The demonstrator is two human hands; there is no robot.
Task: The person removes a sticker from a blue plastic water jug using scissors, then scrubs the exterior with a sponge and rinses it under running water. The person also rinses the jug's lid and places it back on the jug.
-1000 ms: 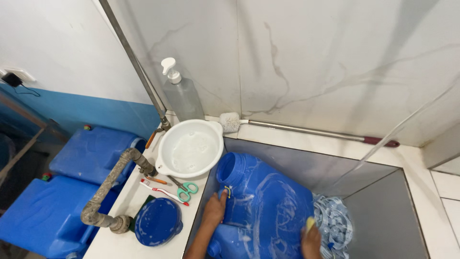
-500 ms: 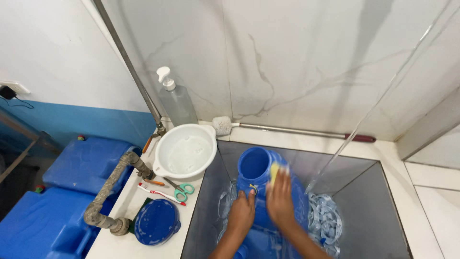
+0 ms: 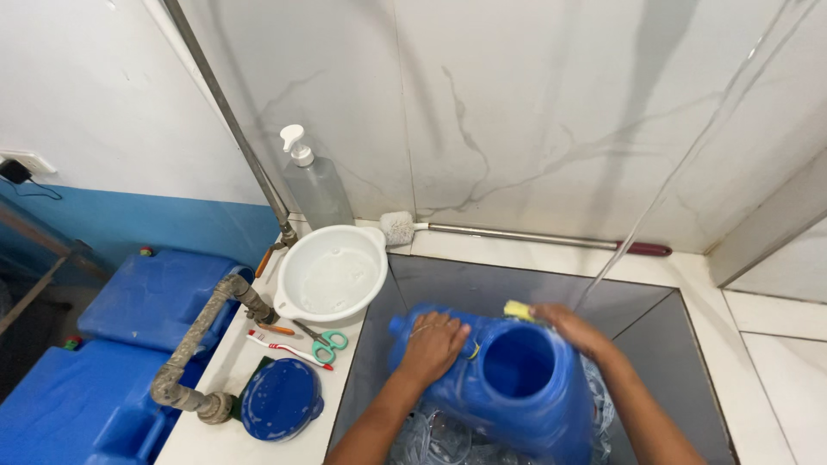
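Blue jug (image 3: pixel 517 387) — left hand (image 3: pixel 431 344) flat on it.

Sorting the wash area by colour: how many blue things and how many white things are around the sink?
Blue: 4 – big plastic jug, round lid, two flat containers.
White: 3 – plastic basin, pump bottle's top, brush head.
Total: 7

The blue jug (image 3: pixel 508 387) has turned mouth-up, and the right hand (image 3: pixel 568 327) brought the yellow sponge (image 3: pixel 518 310) to its rim.
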